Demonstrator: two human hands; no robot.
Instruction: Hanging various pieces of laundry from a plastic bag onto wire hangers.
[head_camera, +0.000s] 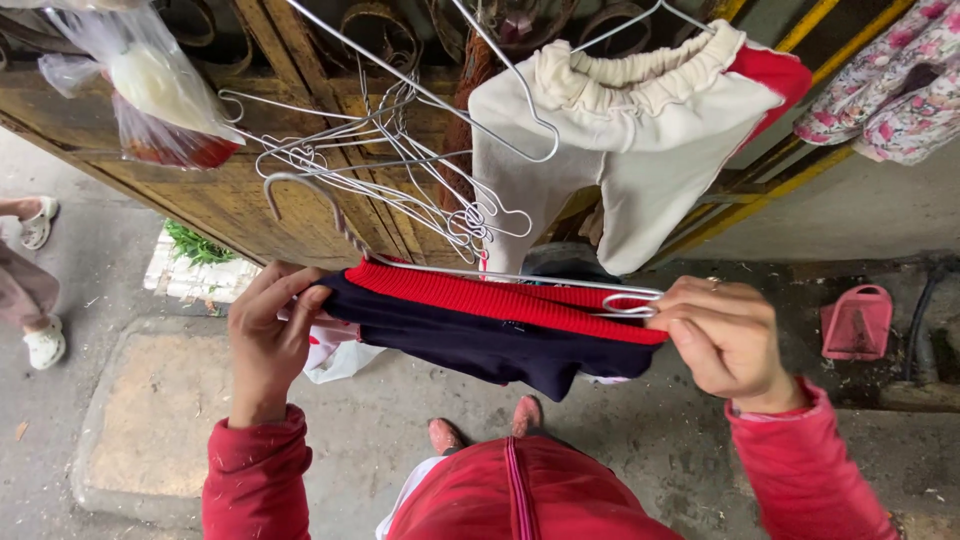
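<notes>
Nearest the camera: red zip jacket front (520, 495) and both red sleeves. Two pink shoe tips (485, 425) show on the grey concrete floor (400, 430) below.

Left hand (268, 335): fingers curled round the left end of a small navy garment with a red ribbed waistband (500, 325), thumb pressed against its edge. Pinched shut on the cloth.

Right hand (725, 335): fingertips pressed together on the right end of a wire hanger (630, 298), where the wire loops back, with the waistband gathered there. The hanger's bar runs along the top of the waistband between my two hands; its hook (300, 195) curls up at left.

The garment hangs stretched between the hands at chest height, over the floor. White cloth (335, 355) shows just behind the left hand.

Farther: a bunch of empty wire hangers (400, 170) hooked on a wooden rail (220, 190). Right of them, cream trousers with a red side panel (640, 130) hang on their own hanger. Plastic bag (150, 85) upper left. Floral cloth (895, 85) upper right. Pink dustpan (857, 322) on the ground at right. Another person's sandalled feet (42, 285) at the left edge.
</notes>
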